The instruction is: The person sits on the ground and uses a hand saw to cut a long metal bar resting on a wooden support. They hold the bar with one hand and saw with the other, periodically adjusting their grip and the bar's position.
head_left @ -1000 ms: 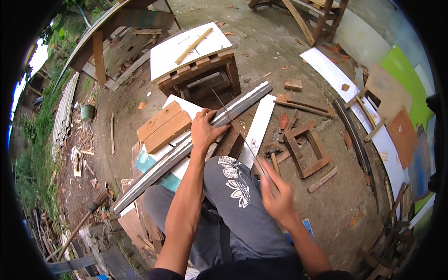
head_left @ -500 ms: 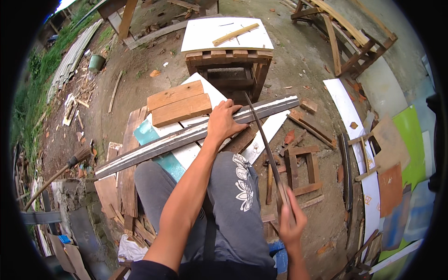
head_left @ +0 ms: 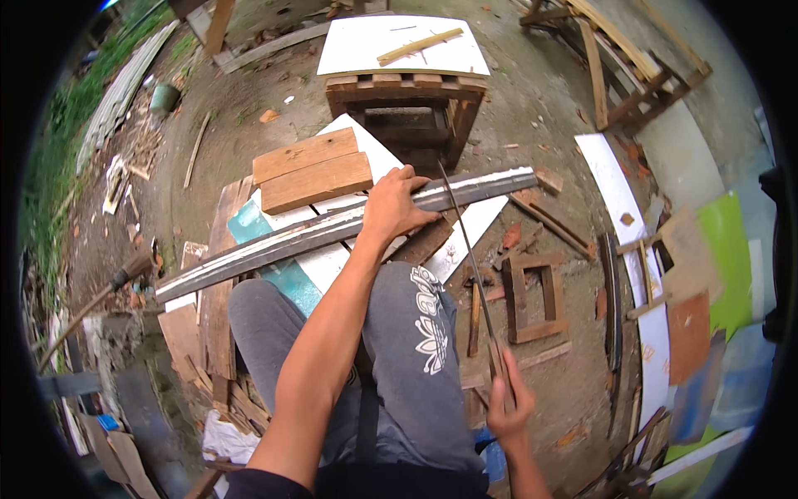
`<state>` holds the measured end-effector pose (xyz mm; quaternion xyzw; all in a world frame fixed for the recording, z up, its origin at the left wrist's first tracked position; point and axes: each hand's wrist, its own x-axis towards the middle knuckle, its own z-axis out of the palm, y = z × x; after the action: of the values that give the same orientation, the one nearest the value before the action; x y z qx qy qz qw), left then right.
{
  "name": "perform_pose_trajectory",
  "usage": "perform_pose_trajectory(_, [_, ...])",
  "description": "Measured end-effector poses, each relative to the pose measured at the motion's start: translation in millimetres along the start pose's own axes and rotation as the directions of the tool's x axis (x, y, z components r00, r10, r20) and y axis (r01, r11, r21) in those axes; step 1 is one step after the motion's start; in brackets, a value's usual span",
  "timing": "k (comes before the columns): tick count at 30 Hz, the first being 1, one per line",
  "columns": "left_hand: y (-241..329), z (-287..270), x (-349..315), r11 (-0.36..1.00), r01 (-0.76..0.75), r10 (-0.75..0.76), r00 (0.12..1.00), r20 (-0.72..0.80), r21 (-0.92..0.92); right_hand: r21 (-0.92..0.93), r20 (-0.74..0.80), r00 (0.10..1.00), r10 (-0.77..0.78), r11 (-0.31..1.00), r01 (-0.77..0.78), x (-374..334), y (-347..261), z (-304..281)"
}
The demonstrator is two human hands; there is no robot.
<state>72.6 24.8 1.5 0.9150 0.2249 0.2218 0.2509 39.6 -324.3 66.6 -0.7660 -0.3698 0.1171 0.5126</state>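
Observation:
A long dark-grey wooden beam [head_left: 249, 267] with a white band along it lies slantwise across my knees, over wooden pieces and white boards. My left hand [head_left: 394, 208] is closed over its middle, fingers across the top and thumb on the near side. In my right hand [head_left: 509, 406] is the handle of a handsaw [head_left: 475, 279]. Its thin blade slants up and left across the beam, a little right of my left hand, with the tip beyond the far edge. The handle is mostly hidden by my fingers.
Two brown planks [head_left: 316, 175] lie just past the beam. Ahead stands a wooden stool [head_left: 407, 89] topped with a white board [head_left: 353, 46]. Right of my legs are a small wooden frame [head_left: 536, 333] and a hammer [head_left: 474, 320]. A broom [head_left: 129, 273] is at left.
My right hand has drawn the saw slightly back toward me and left. My left hand keeps its hold on the beam. The whole view has shifted a little.

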Motion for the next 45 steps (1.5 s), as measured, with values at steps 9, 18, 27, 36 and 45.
perform_pose_trajectory(9, [8.3, -12.1, 7.0, 0.998, 0.067, -0.066, 0.994, 0.092, -0.002, 0.148, -0.068, 0.997, -0.039, 0.988, 0.049, 139.0, 55.9, 73.6])
perform_pose_trajectory(18, [-4.1, -0.9, 4.0, 0.997, -0.069, 0.068, 0.998, 0.018, 0.029, 0.233, -0.115, 0.993, 0.039, 0.972, -0.012, 30.1, 60.4, 44.6])
perform_pose_trajectory(27, [6.8, -8.4, 6.0, 0.998, -0.005, 0.000, 0.996, 0.085, 0.061, 0.176, -0.041, 0.997, 0.065, 0.983, -0.057, 49.5, 57.0, 43.2])
perform_pose_trajectory(36, [5.2, -5.3, -1.4, 0.997, -0.050, 0.049, 0.999, 0.018, 0.050, 0.190, -0.043, 0.992, 0.119, 0.976, -0.108, 79.5, 37.9, 47.6])
perform_pose_trajectory(45, [8.8, -8.6, -0.2, 1.000, -0.006, 0.005, 0.998, 0.061, 0.022, 0.161, -0.088, 0.993, 0.083, 0.985, -0.069, 70.1, 72.5, 66.3])
